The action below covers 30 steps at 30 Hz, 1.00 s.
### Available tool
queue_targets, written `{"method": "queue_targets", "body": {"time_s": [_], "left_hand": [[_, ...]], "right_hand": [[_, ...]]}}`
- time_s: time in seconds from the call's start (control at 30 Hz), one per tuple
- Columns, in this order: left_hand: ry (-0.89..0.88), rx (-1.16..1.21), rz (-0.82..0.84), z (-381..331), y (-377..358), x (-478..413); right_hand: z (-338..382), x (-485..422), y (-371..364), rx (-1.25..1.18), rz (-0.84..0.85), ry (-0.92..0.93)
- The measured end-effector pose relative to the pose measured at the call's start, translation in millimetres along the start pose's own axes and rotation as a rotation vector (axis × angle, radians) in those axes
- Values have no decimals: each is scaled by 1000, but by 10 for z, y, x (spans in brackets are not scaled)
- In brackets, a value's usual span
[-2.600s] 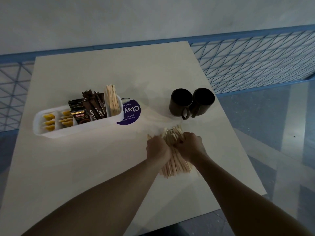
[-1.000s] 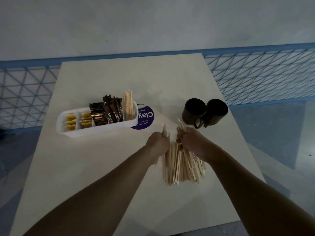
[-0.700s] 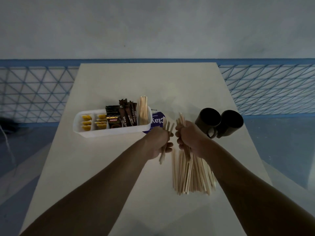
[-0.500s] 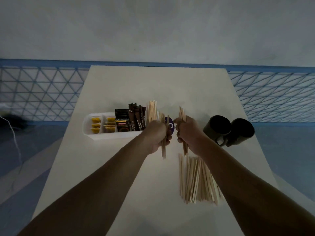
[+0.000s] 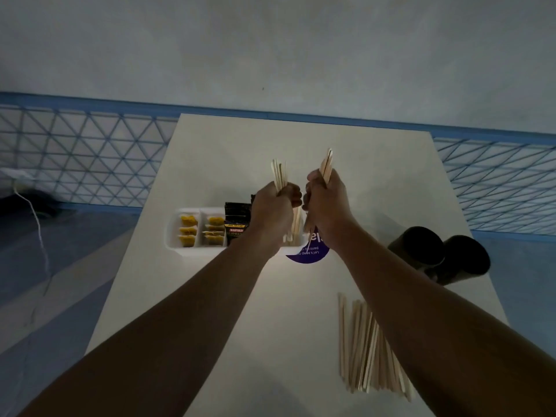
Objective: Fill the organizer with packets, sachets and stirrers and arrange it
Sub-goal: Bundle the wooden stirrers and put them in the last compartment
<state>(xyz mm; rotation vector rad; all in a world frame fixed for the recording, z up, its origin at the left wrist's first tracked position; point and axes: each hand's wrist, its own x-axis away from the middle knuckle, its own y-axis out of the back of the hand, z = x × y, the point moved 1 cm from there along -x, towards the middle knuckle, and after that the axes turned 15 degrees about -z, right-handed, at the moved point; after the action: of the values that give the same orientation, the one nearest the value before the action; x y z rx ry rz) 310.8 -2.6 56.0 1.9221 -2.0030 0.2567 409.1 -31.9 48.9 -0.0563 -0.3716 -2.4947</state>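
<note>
My left hand (image 5: 272, 209) is curled around a bundle of stirrers (image 5: 279, 176), held upright, and my right hand (image 5: 326, 203) grips a second bundle (image 5: 326, 164) the same way. Both hands hang over the right end of the white organizer (image 5: 180, 249), which sits on the bench (image 5: 240, 296). Its left compartments hold yellow sachets (image 5: 188, 230), and next to them stand dark coffee packets (image 5: 237, 218).

To do this well, I should square each bundle's lower ends, lower it straight down into the rightmost compartment, and let go only once the tips touch bottom, so the sticks stand rather than fan out. One hand at a time seems safer, since my hands hide most of that slot.

A loose pile (image 5: 364, 350) of stirrers lies on the bench beside my right forearm, well apart from the organizer, so more loads are left. Two dark mugs (image 5: 415, 251) stand to the right, and I should keep my elbow away from them.
</note>
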Motion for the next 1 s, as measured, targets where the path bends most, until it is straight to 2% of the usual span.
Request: {"method": "queue_targets", "body": {"time_s": [0.27,0.7,1.0], "left_hand": [[-111,-102,-48,200,2,-93],[-269,-266,-92,312,0,-106],[-358,-242,-124,174,52,-62]], "right_hand": [[-143,-48,-250,47,-52,129],[-429,39,-273,58,45,36],[-274,44,-147,204,75,202]]}}
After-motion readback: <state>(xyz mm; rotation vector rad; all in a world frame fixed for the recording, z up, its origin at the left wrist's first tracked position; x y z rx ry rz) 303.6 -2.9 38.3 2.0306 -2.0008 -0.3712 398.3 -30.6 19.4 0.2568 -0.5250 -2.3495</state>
